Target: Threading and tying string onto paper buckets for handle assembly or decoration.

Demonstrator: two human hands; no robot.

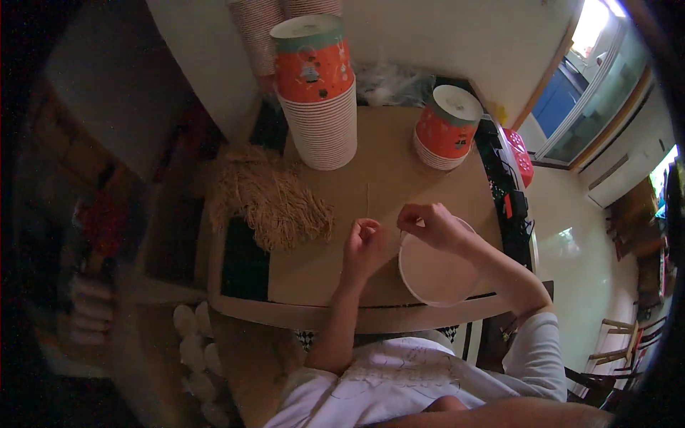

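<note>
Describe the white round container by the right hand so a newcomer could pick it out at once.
Start at the brown tabletop and go to its near edge. There the white round container lies under the right hand, right of the left hand. Unlike the two orange printed cup stacks at the far side, it is plain, shallow and single.

At upper centre, the tall stack of paper cups (317,93) is showing orange printed with small figures under a green rim band, its lower rims lying in white ribs. The short stack (447,128) at upper right is wearing the same orange and green. The raffia pile (272,200) is glowing straw-tan, the cardboard sheet (385,185) plain brown, the lid (435,274) white.
</note>
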